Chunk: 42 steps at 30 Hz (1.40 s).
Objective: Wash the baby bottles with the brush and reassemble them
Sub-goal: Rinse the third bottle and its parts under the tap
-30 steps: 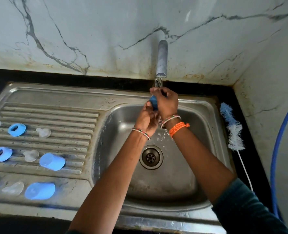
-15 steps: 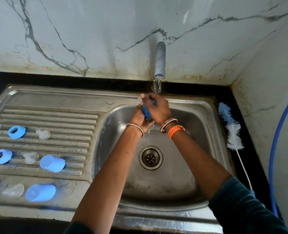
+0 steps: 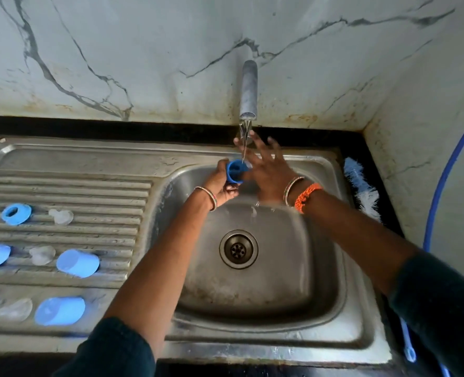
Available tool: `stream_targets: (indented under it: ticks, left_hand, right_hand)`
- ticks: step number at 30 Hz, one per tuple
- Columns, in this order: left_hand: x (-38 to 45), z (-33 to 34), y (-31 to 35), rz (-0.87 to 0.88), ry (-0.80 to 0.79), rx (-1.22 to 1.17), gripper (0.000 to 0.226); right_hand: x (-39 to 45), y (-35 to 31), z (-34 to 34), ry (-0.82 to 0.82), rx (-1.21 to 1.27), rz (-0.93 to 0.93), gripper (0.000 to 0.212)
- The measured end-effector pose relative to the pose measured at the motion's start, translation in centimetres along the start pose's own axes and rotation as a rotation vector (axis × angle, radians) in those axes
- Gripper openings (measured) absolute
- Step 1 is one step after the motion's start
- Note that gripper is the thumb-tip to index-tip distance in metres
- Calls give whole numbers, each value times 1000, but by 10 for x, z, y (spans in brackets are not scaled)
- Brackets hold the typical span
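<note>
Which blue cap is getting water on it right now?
The blue cap held in the left hand under the tap. The other two blue caps lie on the draining board, away from the water.

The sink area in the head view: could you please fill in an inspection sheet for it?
Surface: steel sink, wet; water runs from tap.
Job's things: blue cap under the stream; blue rings, caps and clear teats on the drainboard; bottle brush lies right of the basin.
Clutter: nothing seen.
Hands: left hand grips the cap; right hand open, fingers spread.
Cables: blue hose along the right wall.
Surroundings: stained marble wall.
</note>
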<state>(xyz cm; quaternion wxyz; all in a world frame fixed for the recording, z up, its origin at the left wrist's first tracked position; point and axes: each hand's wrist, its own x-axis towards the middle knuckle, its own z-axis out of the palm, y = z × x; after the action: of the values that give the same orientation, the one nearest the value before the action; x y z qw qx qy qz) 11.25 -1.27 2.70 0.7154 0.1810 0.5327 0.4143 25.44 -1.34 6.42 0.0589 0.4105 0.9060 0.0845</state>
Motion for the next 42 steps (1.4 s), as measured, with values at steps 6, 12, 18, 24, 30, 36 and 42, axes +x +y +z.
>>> stream_targets:
  ticks: [6, 12, 18, 24, 30, 36, 42]
  left_hand:
    - [4, 1, -7, 48, -19, -79, 45]
    - [4, 2, -31, 49, -69, -269, 54]
    - [-13, 13, -22, 239, -188, -238, 41]
    - [-2, -23, -7, 29, -79, 272, 54]
    - [7, -14, -1, -49, -132, 225, 50]
    - [11, -17, -30, 63, -279, -389, 38]
    - [4, -8, -34, 313, -331, -446, 62]
  right_hand:
    - [-6, -4, 9, 192, -171, 95, 58]
    - [21, -45, -12, -228, 757, 608, 27]
    - [35, -68, -13, 32, 725, 669, 38]
    - [2, -12, -7, -2, 269, -112, 26]
    - [7, 9, 1, 138, -70, -4, 45]
    - [14, -51, -8, -123, 493, 532, 51]
    - [50, -32, -14, 6, 1354, 865, 26]
